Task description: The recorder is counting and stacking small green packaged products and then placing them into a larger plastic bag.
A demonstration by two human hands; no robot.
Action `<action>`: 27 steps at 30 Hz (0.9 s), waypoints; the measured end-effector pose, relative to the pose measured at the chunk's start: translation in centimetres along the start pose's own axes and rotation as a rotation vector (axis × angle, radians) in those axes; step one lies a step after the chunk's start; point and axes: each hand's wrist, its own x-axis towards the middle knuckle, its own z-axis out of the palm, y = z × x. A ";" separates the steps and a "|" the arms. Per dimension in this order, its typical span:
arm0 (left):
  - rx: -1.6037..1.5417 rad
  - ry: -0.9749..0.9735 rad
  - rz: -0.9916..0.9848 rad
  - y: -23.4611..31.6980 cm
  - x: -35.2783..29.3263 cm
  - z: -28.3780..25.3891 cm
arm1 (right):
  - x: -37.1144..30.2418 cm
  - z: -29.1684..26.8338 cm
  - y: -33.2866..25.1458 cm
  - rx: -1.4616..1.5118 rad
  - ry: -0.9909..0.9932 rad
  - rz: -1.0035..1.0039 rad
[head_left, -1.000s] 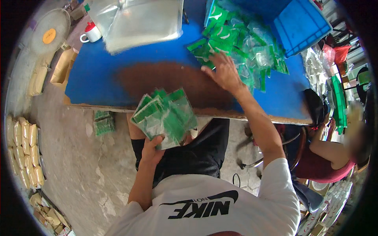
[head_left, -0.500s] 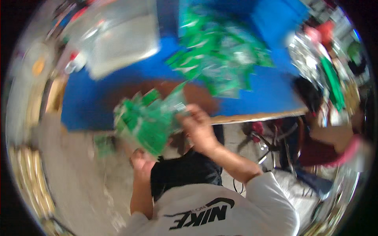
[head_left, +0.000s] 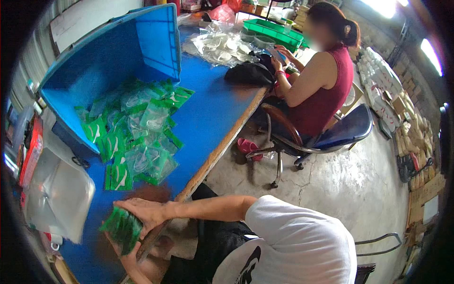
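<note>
A stack of green packets (head_left: 122, 231) is held between my two hands at the near left, over the edge of the blue table (head_left: 208, 111). My right hand (head_left: 149, 213) wraps the stack from above and its right side. Below it my left hand (head_left: 131, 259) grips the lower side, its fingers partly hidden by the packets. Just beyond lies a loose heap of clear and green plastic packets (head_left: 151, 120), some with white curved pieces inside. The heap spills out of a blue plastic bin (head_left: 158, 47) tipped on its side.
A translucent tray (head_left: 61, 196) stands left of the heap. Farther along, a person (head_left: 321, 85) sits on a wheeled chair (head_left: 340, 130), holding a phone-like object. Near them are a black bag (head_left: 249, 74), clear bags of white pieces (head_left: 222, 45) and a green crate (head_left: 272, 33).
The view has swung to the right, bringing the seated person into sight. The packets were loosely fanned, with my right hand at their edge; now both hands press them into a compact stack.
</note>
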 end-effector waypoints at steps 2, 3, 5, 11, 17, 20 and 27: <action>-0.013 0.013 0.057 -0.2 0.5 -0.4 | 0.9 0.4 -0.5 -0.001 -0.068 0.101; -0.020 0.021 0.080 0.0 0.5 -0.6 | 1.7 0.7 -0.9 0.071 -0.085 0.153; -0.038 0.029 0.125 0.0 0.7 -0.7 | 2.5 0.8 -1.8 0.085 -0.051 0.127; -0.118 0.043 0.200 -1.4 2.5 -0.3 | 2.8 2.5 -0.9 0.214 -0.040 0.108; 0.038 0.226 0.058 -2.8 -1.2 -1.3 | 2.3 2.7 -1.2 0.127 -0.087 0.261; 0.084 0.228 0.043 -3.1 -1.1 0.6 | 1.5 1.3 -2.1 0.006 -0.026 0.245; -0.032 0.119 0.106 2.6 -0.2 2.9 | 1.7 0.9 -2.3 0.074 -0.185 0.408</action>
